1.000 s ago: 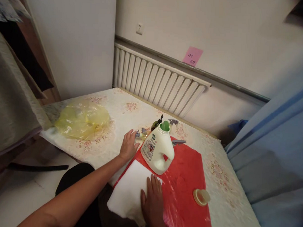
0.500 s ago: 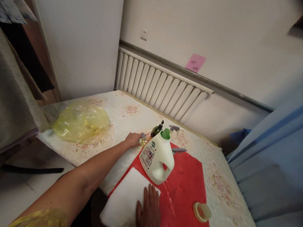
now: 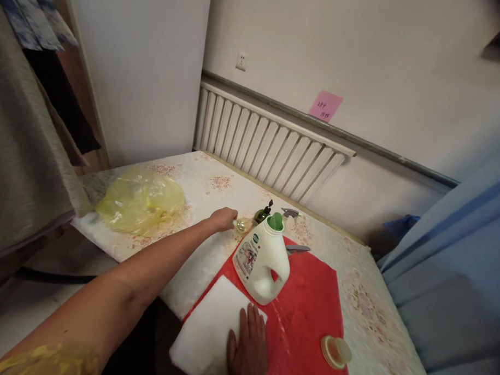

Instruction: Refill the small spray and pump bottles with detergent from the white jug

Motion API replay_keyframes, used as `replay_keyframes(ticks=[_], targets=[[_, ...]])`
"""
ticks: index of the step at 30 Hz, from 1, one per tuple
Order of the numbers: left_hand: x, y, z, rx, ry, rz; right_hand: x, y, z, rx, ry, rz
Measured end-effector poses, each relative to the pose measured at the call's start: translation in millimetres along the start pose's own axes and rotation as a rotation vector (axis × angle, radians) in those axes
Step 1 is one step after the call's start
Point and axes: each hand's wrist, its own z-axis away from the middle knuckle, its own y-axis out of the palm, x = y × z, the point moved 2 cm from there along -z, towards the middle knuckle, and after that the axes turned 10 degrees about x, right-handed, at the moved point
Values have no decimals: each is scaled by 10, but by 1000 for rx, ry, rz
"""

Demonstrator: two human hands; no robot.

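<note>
My left hand [image 3: 223, 219] is stretched out, its fingers closed at the neck of a small clear bottle [image 3: 241, 225] with a yellowish tint. My right hand [image 3: 249, 346] lies flat, fingers extended, on a folded white cloth [image 3: 212, 317]. Between the hands a large cream detergent jug [image 3: 266, 264] stands uncapped on a red sheet [image 3: 307, 310], with something green in its mouth. Its cream cap [image 3: 336, 352] sits at the sheet's right edge. Behind the jug is a dark green pump bottle [image 3: 262, 212], partly hidden.
A yellow plastic bag [image 3: 140, 203] lies on the flowered tablecloth [image 3: 201, 180] at the left. A grey-handled tool [image 3: 297, 248] and a grey spray head [image 3: 290, 213] lie beyond the jug. A radiator [image 3: 260, 138] runs along the wall; a blue curtain [image 3: 468, 282] hangs at right.
My left hand has shifted slightly back at the small bottle, whose clear body shows more now. The right hand stays flat on the cloth. The whole view has shifted a little.
</note>
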Motion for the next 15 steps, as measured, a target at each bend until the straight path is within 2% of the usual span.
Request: replay_keyframes(ticks=[8, 15], targets=[[99, -194, 521, -18, -85, -93, -7, 15, 5, 15, 24, -61], [126, -365, 1029, -7, -87, -210, -16, 4, 13, -14, 20, -105]])
